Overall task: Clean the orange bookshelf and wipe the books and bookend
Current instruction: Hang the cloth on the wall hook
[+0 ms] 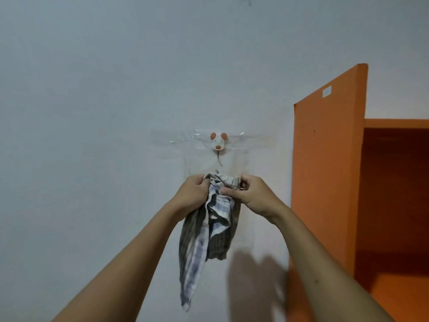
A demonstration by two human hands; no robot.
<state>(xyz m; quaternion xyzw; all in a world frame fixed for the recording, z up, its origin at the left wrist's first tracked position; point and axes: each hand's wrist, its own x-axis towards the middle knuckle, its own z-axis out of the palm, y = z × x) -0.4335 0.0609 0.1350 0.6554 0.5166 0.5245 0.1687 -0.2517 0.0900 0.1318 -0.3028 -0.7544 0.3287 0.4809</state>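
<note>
Grey, brown and pale-blue checked cloth (209,233) is bunched between my 2 hands, just below the hook (217,142) on the wall (92,89). My left hand (196,194) is curled tight round the gathered top of the cloth, below and left of the hook, with the fingers wrapped in. My right hand (251,194) pinches the same top edge below and right of the hook: the thumb (228,190) lies across the front of the fabric and the other fingers fold in behind it. Neither hand has any open spread, and only the cloth sits between them.

Under my hands the cloth hangs free in loose, crumpled folds, a long pale tail reaching well below the hook and a shorter, darker part beside it.

The hook is a small white animal face with 2 orange ears and an orange nose, stuck under strips of clear tape (185,139). A thin wire prong hangs from it; I cannot tell whether the cloth touches it.

Right of the hook, against the same wall, stands the orange bookshelf (325,170). Its flat side panel faces me, with a small white label (326,91) near the top. Further right an open compartment lies in shadow.
</note>
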